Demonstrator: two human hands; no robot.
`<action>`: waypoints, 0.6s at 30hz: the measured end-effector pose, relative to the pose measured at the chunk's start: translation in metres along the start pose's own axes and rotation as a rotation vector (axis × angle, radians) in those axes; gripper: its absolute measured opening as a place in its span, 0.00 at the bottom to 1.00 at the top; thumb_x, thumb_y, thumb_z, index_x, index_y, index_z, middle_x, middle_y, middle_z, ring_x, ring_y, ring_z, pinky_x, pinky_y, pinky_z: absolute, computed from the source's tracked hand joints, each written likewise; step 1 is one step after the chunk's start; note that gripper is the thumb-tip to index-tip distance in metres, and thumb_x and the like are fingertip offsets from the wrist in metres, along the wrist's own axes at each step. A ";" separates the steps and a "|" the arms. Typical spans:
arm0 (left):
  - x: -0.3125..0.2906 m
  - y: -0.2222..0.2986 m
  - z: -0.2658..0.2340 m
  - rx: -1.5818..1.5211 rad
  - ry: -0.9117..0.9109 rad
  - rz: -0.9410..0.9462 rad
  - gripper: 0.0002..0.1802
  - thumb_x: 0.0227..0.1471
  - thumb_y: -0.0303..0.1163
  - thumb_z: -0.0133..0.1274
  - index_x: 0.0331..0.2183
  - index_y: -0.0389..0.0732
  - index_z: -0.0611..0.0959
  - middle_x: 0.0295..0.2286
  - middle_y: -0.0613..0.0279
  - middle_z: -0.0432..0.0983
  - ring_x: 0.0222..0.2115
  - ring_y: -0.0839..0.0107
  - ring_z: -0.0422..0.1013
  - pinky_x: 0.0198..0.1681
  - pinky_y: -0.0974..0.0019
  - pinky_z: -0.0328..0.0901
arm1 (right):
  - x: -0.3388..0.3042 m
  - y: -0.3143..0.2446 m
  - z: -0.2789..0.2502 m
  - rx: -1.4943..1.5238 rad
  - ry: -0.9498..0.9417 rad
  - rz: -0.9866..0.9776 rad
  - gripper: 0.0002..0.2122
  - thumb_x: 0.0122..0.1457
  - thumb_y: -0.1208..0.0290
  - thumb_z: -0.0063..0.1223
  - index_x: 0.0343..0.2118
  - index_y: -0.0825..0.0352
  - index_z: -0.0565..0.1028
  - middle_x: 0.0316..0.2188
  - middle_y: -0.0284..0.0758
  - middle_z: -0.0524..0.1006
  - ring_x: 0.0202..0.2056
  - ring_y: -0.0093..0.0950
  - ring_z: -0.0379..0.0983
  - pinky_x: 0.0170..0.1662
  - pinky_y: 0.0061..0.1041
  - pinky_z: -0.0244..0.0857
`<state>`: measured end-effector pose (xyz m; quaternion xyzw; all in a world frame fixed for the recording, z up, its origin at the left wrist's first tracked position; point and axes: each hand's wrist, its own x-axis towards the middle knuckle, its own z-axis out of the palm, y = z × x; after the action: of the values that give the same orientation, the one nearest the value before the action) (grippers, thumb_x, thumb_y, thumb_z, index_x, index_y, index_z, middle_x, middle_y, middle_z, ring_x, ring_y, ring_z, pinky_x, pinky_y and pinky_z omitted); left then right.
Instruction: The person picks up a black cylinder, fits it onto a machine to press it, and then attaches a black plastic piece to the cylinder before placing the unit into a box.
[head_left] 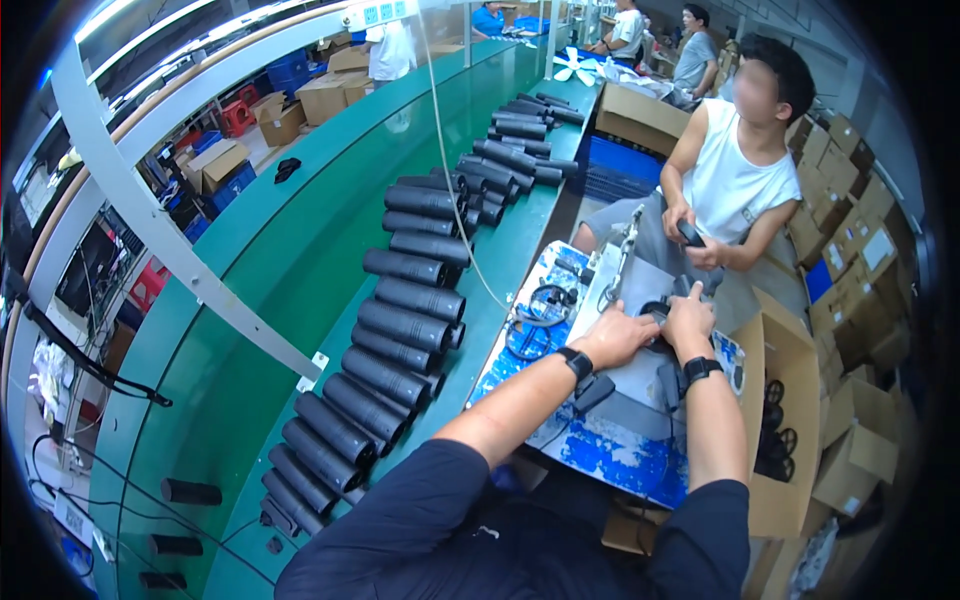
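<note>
Both of my hands meet over a grey plate (630,388) on the blue-and-white worn worktable (600,450). My left hand (615,337) has its fingers pressed against a black rounded part (656,311), which is mostly hidden. From the other side, my right hand (690,318) closes on the same part. A metal lever fixture (627,248) stands just beyond my left hand. Near my wrists lie a black piece (594,393) and another dark piece (669,384). Black cable coils (548,305) lie on the table's left side.
Many black cylinders (402,328) lie in a row along the green conveyor bench (235,535) at my left. A co-worker (745,170) sits opposite, holding a dark part (690,232). An open carton (790,500) with black ring-shaped pieces stands at my right. A white cable (450,170) hangs over the bench.
</note>
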<state>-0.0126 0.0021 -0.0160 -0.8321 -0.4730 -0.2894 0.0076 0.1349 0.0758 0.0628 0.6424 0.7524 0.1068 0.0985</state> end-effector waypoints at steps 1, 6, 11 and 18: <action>-0.001 0.000 0.000 -0.002 0.002 -0.002 0.07 0.61 0.34 0.52 0.41 0.49 0.81 0.36 0.64 0.78 0.35 0.60 0.79 0.49 0.43 0.65 | -0.004 0.004 -0.005 0.073 -0.017 -0.020 0.20 0.60 0.61 0.63 0.56 0.54 0.81 0.72 0.48 0.56 0.59 0.54 0.72 0.58 0.44 0.73; -0.001 0.006 -0.002 -0.053 0.001 -0.004 0.07 0.61 0.35 0.53 0.41 0.50 0.82 0.36 0.65 0.79 0.34 0.59 0.79 0.47 0.45 0.65 | 0.007 0.052 0.029 0.498 0.112 -0.123 0.32 0.57 0.66 0.67 0.66 0.50 0.70 0.72 0.52 0.54 0.61 0.56 0.70 0.62 0.45 0.68; -0.004 -0.002 0.004 -0.027 -0.005 0.003 0.09 0.61 0.36 0.55 0.43 0.49 0.83 0.40 0.67 0.81 0.35 0.59 0.79 0.44 0.48 0.67 | -0.027 0.063 -0.020 1.124 0.565 -0.342 0.45 0.58 0.78 0.65 0.75 0.60 0.50 0.58 0.52 0.75 0.53 0.48 0.79 0.61 0.37 0.69; -0.002 0.002 -0.012 -0.255 0.169 -0.024 0.05 0.62 0.26 0.52 0.40 0.40 0.80 0.42 0.52 0.77 0.38 0.47 0.78 0.38 0.50 0.72 | 0.031 0.050 0.032 2.217 0.193 -0.445 0.15 0.72 0.68 0.54 0.55 0.67 0.67 0.44 0.36 0.77 0.46 0.31 0.79 0.50 0.27 0.74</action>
<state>-0.0171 -0.0040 -0.0066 -0.7933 -0.4400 -0.4163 -0.0615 0.1864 0.1151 0.0460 0.2167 0.5340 -0.5892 -0.5663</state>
